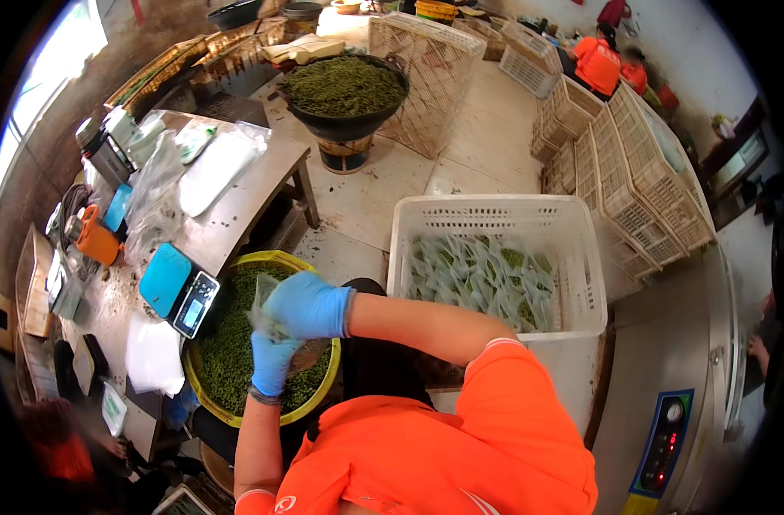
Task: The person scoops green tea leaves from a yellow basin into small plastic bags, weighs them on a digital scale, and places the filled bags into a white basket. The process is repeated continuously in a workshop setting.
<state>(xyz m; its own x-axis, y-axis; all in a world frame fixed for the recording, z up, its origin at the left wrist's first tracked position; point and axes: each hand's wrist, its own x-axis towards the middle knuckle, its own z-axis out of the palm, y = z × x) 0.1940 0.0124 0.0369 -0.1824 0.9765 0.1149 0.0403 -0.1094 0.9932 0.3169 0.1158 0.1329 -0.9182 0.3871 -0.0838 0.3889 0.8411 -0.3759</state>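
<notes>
A yellow-rimmed basin (333, 365) full of small green berries, resembling green peppercorns, sits in front of me. Above it, a clear plastic bag (261, 302) is held between my two blue-gloved hands. My left hand (273, 362) grips the bag's lower part, fingers curled. My right hand (310, 307) closes on it from above, hiding much of the bag; how full it is I cannot tell. At the basin's left edge is a small digital scale (194, 307) with a blue pan (164, 279). To the right stands a white plastic crate (498, 204) holding many filled clear bags (482, 273).
A metal table (229, 210) on the left carries plastic bags (224, 172), a thermos (103, 153) and an orange container (97, 238). A black tub of green berries (345, 90) stands ahead. Stacked crates (619, 172) and a metal machine (658, 360) line the right. Other people (596, 64) sit far off.
</notes>
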